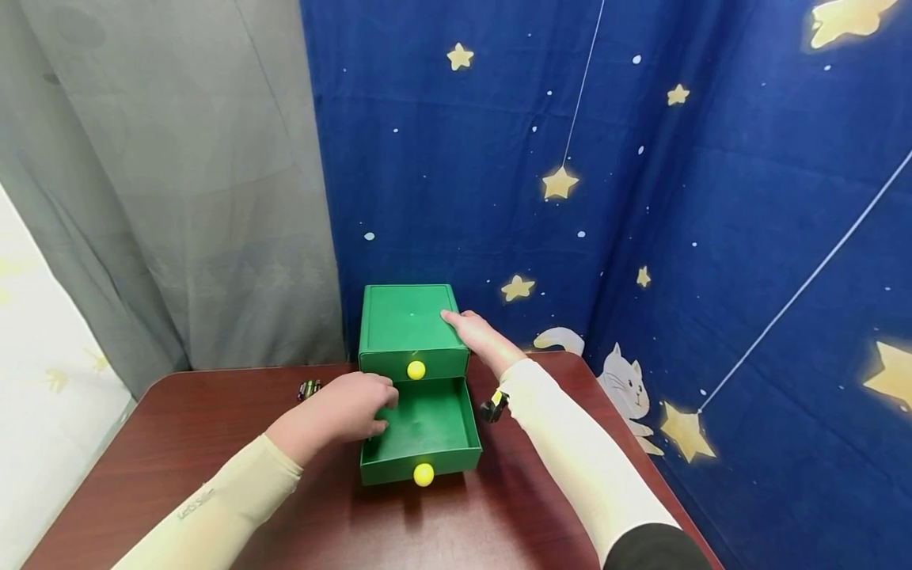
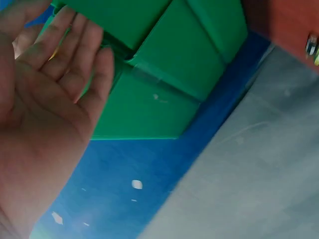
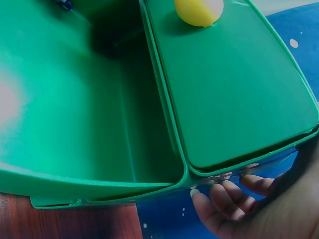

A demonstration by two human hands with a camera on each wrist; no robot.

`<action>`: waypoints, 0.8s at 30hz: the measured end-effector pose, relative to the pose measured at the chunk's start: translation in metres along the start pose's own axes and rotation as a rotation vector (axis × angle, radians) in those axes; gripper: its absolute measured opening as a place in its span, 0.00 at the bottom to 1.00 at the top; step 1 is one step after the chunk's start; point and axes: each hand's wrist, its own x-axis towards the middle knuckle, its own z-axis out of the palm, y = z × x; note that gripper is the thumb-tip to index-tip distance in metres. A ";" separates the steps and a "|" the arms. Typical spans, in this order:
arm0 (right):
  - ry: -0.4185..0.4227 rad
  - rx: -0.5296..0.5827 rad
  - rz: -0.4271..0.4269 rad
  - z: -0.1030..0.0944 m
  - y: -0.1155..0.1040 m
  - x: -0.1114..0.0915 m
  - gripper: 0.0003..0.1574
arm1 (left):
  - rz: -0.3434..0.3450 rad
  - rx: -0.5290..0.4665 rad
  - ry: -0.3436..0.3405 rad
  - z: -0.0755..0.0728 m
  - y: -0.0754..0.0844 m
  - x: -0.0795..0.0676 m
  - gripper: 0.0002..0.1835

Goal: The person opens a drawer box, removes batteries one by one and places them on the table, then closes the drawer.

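Observation:
A green two-drawer cabinet point(image 1: 409, 317) stands on the table, its lower drawer point(image 1: 427, 423) pulled out and its upper drawer point(image 3: 234, 94) in. My left hand point(image 1: 345, 412) is over the left side of the lower drawer, thumb and fingers apart. In the left wrist view, that palm point(image 2: 45, 109) shows bare, fingers loosely extended. A small dark blue thing point(image 3: 64, 4) appears inside the drawer at the top edge of the right wrist view. My right hand point(image 1: 488, 339) rests against the cabinet's right side, thumb at the top edge, fingers point(image 3: 224, 201) along the side wall.
Several small batteries point(image 1: 309, 389) lie on the brown table point(image 1: 192, 443), left of the cabinet. Round yellow knobs mark the upper drawer point(image 1: 416, 370) and lower drawer fronts. A grey curtain point(image 1: 214, 198) and a blue starry curtain point(image 1: 456, 174) hang behind the table.

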 end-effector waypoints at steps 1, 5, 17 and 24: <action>0.002 -0.001 -0.004 0.000 0.000 0.000 0.50 | -0.004 0.030 -0.016 0.000 0.002 0.002 0.09; 0.005 -0.008 -0.013 -0.001 0.001 -0.001 0.50 | -0.016 0.158 -0.063 0.001 0.010 0.007 0.12; 0.015 0.004 -0.009 0.001 0.002 -0.001 0.47 | -0.134 0.289 -0.127 0.013 0.032 0.007 0.10; 0.013 0.008 -0.018 0.001 0.001 -0.001 0.48 | -0.187 0.350 -0.156 0.013 0.041 0.009 0.06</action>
